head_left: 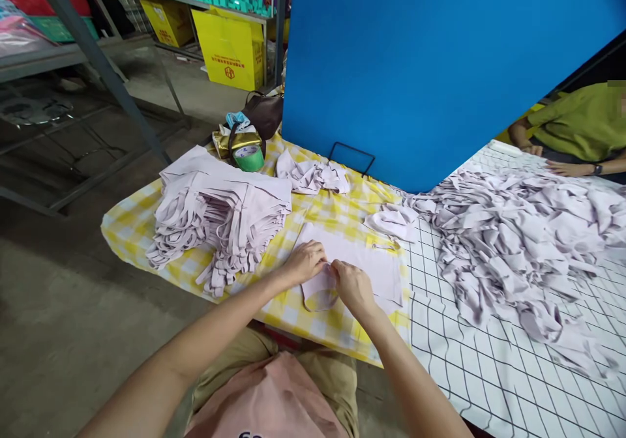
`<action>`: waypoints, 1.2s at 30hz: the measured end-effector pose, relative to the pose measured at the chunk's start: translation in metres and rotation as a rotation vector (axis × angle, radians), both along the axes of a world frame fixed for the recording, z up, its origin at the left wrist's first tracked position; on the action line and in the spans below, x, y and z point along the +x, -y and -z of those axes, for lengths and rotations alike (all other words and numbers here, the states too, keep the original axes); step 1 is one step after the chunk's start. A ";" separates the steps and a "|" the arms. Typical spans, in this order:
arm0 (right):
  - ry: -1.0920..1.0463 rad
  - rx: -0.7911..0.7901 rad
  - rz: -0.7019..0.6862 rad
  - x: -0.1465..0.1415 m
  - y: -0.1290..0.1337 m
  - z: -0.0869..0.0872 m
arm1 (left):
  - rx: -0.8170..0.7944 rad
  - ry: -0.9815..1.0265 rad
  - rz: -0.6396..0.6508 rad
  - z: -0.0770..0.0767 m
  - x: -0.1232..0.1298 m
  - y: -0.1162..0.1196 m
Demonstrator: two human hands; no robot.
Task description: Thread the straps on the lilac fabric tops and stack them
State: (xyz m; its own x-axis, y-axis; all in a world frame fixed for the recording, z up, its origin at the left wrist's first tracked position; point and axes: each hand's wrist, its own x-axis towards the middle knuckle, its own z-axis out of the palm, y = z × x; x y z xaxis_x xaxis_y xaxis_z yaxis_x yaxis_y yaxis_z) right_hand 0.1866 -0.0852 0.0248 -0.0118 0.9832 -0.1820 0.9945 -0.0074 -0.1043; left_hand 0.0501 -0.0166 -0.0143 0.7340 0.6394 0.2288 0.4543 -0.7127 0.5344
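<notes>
A pale lilac fabric piece [376, 272] lies on the yellow checked tablecloth [274, 317] in front of me. My left hand [307, 262] and my right hand [352, 285] almost meet over it, and both pinch its cloth with closed fingers. A curved part of the fabric hangs in a loop below them. Left of my hands is a thick stack of lilac fabric pieces [225, 190] with strap-like ends. Crumpled lilac cloth [313, 176] lies beyond my hands, and a smaller crumpled piece [394, 219] is to the right.
A large heap of lilac pieces [518, 242] covers much of the white grid-patterned cloth [440, 360]. A blue panel [415, 66] rises at the back. Green tape [249, 158] and a dark bag [264, 115] stand behind the stack. Another person [577, 125] sits at far right.
</notes>
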 end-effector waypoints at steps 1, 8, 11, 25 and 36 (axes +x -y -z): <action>0.024 -0.013 -0.012 0.000 -0.002 -0.001 | -0.008 0.008 -0.009 0.002 0.000 -0.001; 0.155 -0.107 -0.067 -0.003 -0.015 -0.010 | -0.047 0.045 -0.026 0.010 0.002 -0.007; 0.192 -0.126 -0.086 -0.004 -0.019 -0.013 | -0.060 0.050 -0.019 0.008 0.003 -0.008; 0.257 -0.141 -0.148 -0.004 -0.024 -0.014 | -0.078 0.045 0.027 0.008 0.001 -0.012; 0.266 -0.140 -0.183 -0.004 -0.022 -0.016 | -0.085 0.054 0.026 0.010 0.001 -0.013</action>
